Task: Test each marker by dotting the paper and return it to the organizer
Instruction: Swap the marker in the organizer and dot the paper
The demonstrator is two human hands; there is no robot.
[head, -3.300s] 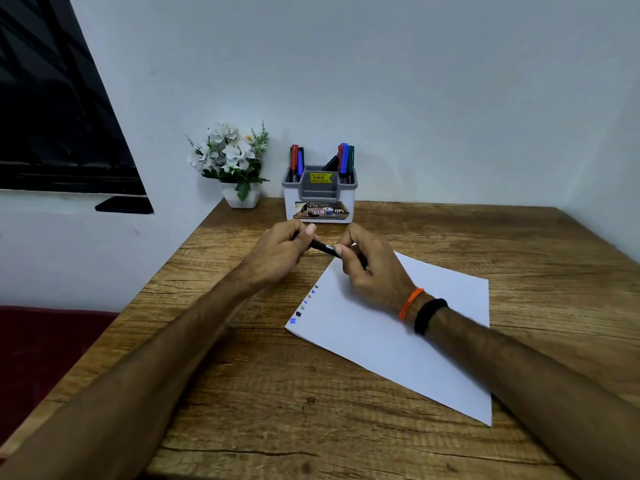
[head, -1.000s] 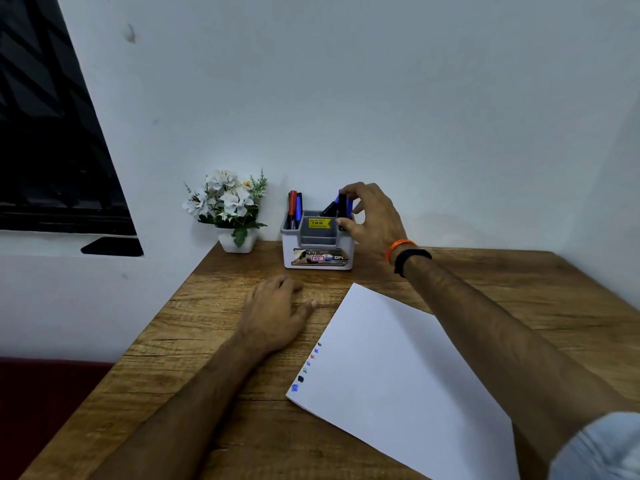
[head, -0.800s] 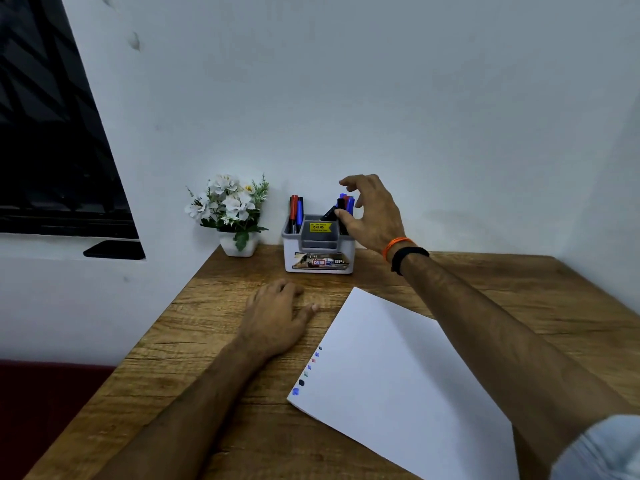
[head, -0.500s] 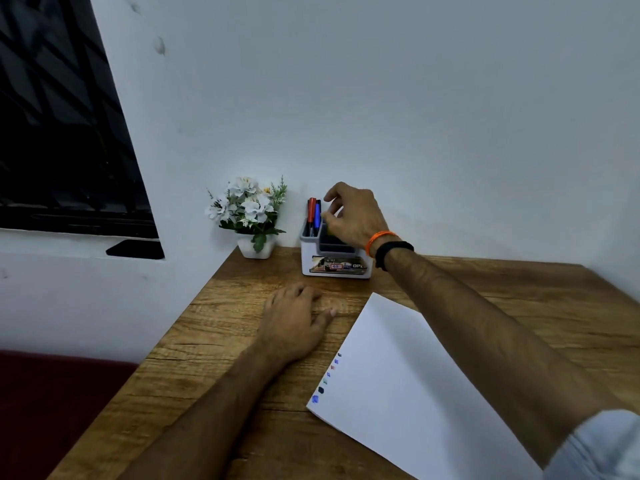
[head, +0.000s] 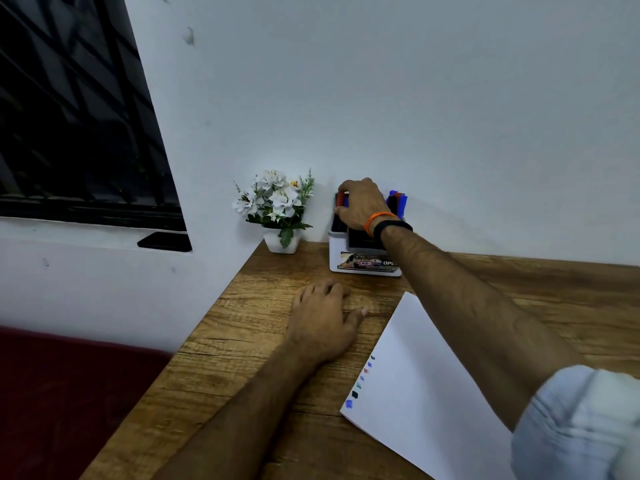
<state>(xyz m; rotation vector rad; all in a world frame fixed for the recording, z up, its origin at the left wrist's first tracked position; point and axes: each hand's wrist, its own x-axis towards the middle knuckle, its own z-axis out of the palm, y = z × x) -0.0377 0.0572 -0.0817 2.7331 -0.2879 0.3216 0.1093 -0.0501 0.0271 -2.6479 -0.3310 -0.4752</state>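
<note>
A white and grey organizer stands at the back of the wooden table against the wall. My right hand reaches over its left compartment, fingers curled round the tops of the red and blue markers there; which one it pinches is hidden. More markers stand in the right compartment. The white paper lies at the right, with a row of coloured dots along its left edge. My left hand rests flat on the table beside the paper, holding nothing.
A small white pot of white flowers stands just left of the organizer. A dark window fills the left wall, with a black object on its sill. A red seat lies below the table's left edge.
My right hand capped a black marker, put it in the organizer's right compartment, let go, and moved left onto the red and blue markers. My left hand came to rest on the table.
</note>
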